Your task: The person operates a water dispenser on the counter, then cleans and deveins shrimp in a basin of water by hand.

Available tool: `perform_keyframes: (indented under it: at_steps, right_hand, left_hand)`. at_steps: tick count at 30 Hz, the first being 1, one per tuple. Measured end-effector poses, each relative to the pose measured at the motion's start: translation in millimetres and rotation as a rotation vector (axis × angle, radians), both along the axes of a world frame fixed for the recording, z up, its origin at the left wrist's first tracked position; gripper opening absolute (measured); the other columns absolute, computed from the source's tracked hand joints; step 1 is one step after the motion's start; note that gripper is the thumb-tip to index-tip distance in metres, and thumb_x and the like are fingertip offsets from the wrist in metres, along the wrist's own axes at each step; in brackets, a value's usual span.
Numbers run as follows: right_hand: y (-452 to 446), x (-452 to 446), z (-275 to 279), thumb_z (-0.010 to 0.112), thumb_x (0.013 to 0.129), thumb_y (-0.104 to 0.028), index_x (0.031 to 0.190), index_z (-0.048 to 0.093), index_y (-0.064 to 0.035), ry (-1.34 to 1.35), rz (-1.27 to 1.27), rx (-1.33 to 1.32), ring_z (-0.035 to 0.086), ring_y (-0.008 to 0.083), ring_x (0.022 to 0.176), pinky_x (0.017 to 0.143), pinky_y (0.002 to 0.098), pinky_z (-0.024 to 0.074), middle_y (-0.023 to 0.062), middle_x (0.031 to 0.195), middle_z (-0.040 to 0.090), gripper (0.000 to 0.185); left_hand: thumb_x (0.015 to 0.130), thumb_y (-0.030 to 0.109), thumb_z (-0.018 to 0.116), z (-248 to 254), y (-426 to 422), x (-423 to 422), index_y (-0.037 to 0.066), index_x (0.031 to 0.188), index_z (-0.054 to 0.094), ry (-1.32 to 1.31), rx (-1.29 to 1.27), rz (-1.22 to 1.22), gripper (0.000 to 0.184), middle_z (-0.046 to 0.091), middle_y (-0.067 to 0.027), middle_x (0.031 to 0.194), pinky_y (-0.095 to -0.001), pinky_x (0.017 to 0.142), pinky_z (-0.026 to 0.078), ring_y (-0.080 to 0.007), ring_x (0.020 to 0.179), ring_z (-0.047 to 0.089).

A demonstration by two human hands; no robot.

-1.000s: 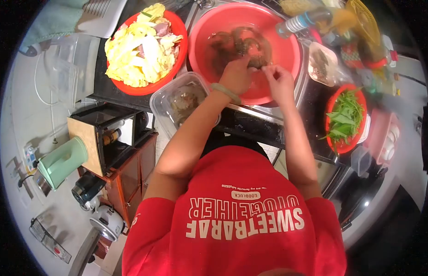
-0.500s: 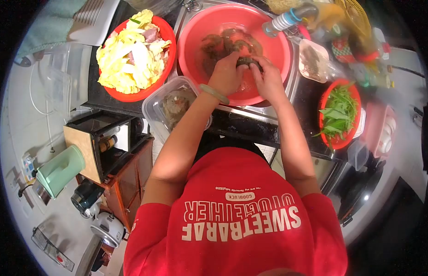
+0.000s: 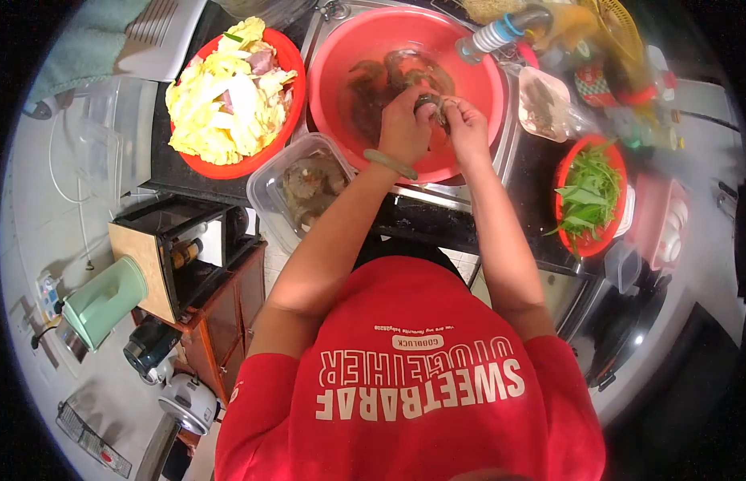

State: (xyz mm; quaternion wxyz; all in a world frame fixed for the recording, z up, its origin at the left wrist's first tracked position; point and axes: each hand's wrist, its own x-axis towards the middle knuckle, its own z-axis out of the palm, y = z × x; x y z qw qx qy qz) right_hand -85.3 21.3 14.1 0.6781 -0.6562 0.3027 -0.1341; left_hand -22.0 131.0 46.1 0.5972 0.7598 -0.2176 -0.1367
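Observation:
Over the pink basin (image 3: 326,80), my left hand (image 3: 405,124) is closed around a dark grey shrimp (image 3: 438,117). My right hand (image 3: 469,130) pinches the shrimp at its right end, fingertips close to those of the left. More dark shrimps (image 3: 365,94) lie in shallow water in the basin, partly hidden behind my left hand. Below and left of the basin, a clear plastic container (image 3: 263,195) holds several greyish shrimps (image 3: 310,181); my left forearm passes over its right side.
The faucet (image 3: 495,37) reaches over the basin's upper right. A red bowl of yellow cabbage leaves (image 3: 229,104) stands left. To the right are a white tray (image 3: 541,104), a red basket of green leaves (image 3: 588,192) and a pink box of eggs (image 3: 673,228). Blurred bottles stand at upper right.
My right hand has shifted slightly right, now pinching one end of the shrimp with its fingertips. My left hand has turned a little and still grips the shrimp.

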Motion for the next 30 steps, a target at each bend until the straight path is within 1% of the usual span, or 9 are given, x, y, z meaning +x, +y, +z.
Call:
perform_keyframes:
  at_steps: [4, 7, 13, 16, 18, 22, 27, 28, 30]
  right_hand:
    - [8, 2, 32, 0.044, 0.096, -0.012, 0.101, 0.061, -0.0005, -0.059, -0.116, 0.549, 0.058, 0.0139, 0.062, 0.057, 0.0266, 0.0481, 0.0053, 0.081, 0.063, 0.021]
    - [3, 2, 26, 0.044, 0.097, -0.014, 0.102, 0.058, -0.0005, -0.032, -0.133, 0.701, 0.059, 0.0157, 0.068, 0.059, 0.0294, 0.0498, 0.0070, 0.084, 0.062, 0.020]
    - [3, 14, 28, 0.039, 0.098, -0.014, 0.111, 0.050, 0.0004, 0.002, -0.292, 0.858, 0.054, 0.0168, 0.067, 0.062, 0.0302, 0.0487, 0.0095, 0.086, 0.057, 0.022]
    - [-26, 4, -14, 0.038, 0.098, -0.012, 0.111, 0.049, 0.0000, -0.074, -0.414, 0.895, 0.053, 0.0157, 0.065, 0.061, 0.0289, 0.0482, 0.0076, 0.086, 0.057, 0.021]
    - [-27, 3, 11, 0.038, 0.099, -0.014, 0.098, 0.056, -0.0042, -0.114, -0.355, 0.884, 0.050, 0.0100, 0.063, 0.057, 0.0245, 0.0455, 0.0028, 0.080, 0.057, 0.020]
    - [-75, -8, 11, 0.045, 0.096, -0.016, 0.091, 0.061, -0.0006, -0.076, -0.359, -0.120, 0.053, 0.0100, 0.063, 0.059, 0.0228, 0.0446, 0.0036, 0.077, 0.060, 0.022]
    - [-175, -36, -1, 0.056, 0.088, -0.023, 0.107, 0.063, -0.0023, 0.313, -0.315, -1.065, 0.061, 0.0373, 0.088, 0.080, 0.0405, 0.0475, 0.0197, 0.090, 0.064, 0.029]
    - [-181, -41, -5, 0.056, 0.088, -0.023, 0.107, 0.063, -0.0023, 0.313, -0.319, -1.068, 0.061, 0.0373, 0.088, 0.080, 0.0405, 0.0475, 0.0197, 0.090, 0.064, 0.029]
    - [-176, -40, 1, 0.057, 0.087, -0.024, 0.105, 0.064, -0.0016, 0.366, -0.203, -1.565, 0.061, 0.0358, 0.088, 0.081, 0.0422, 0.0475, 0.0189, 0.093, 0.064, 0.029]
  left_hand:
    - [0.085, 0.003, 0.056, 0, -2, -2, 0.000, 0.101, 0.059, 0.184, -0.080, 0.005, 0.016, 0.064, -0.0102, 0.083, -0.0300, 0.068, 0.050, -0.0160, 0.074, 0.061]
    - [0.089, 0.003, 0.053, -13, -5, -1, 0.000, 0.104, 0.057, 0.521, -0.335, 0.011, 0.016, 0.062, -0.0067, 0.082, -0.0240, 0.062, 0.049, -0.0105, 0.070, 0.058]
    - [0.091, 0.003, 0.050, -14, -4, -3, 0.000, 0.108, 0.055, 0.616, -0.414, 0.027, 0.018, 0.059, -0.0032, 0.082, -0.0209, 0.058, 0.047, -0.0082, 0.065, 0.055]
    - [0.091, 0.003, 0.051, -4, 1, 7, 0.000, 0.109, 0.055, 0.618, -0.490, 0.077, 0.018, 0.058, -0.0031, 0.081, -0.0214, 0.064, 0.047, -0.0096, 0.069, 0.055]
    - [0.091, 0.004, 0.051, 0, 8, 14, 0.000, 0.109, 0.054, 0.693, -0.522, -0.001, 0.019, 0.057, -0.0033, 0.081, -0.0226, 0.068, 0.047, -0.0106, 0.072, 0.054]
    - [0.091, 0.003, 0.051, 1, 13, 19, 0.001, 0.110, 0.053, 0.723, -0.539, -0.089, 0.019, 0.057, -0.0037, 0.082, -0.0236, 0.070, 0.047, -0.0113, 0.074, 0.055]
    - [0.090, -0.001, 0.049, 10, 17, 18, 0.004, 0.111, 0.052, 0.742, -0.497, -0.250, 0.022, 0.058, -0.0047, 0.086, -0.0265, 0.068, 0.053, -0.0137, 0.076, 0.059]
    - [0.090, -0.001, 0.049, 8, 15, 18, 0.004, 0.111, 0.052, 0.741, -0.499, -0.254, 0.022, 0.058, -0.0047, 0.086, -0.0265, 0.068, 0.053, -0.0137, 0.076, 0.059]
    - [0.089, -0.002, 0.048, 4, 15, 18, 0.005, 0.110, 0.051, 0.672, -0.497, -0.296, 0.022, 0.058, -0.0054, 0.086, -0.0278, 0.065, 0.055, -0.0148, 0.075, 0.061]
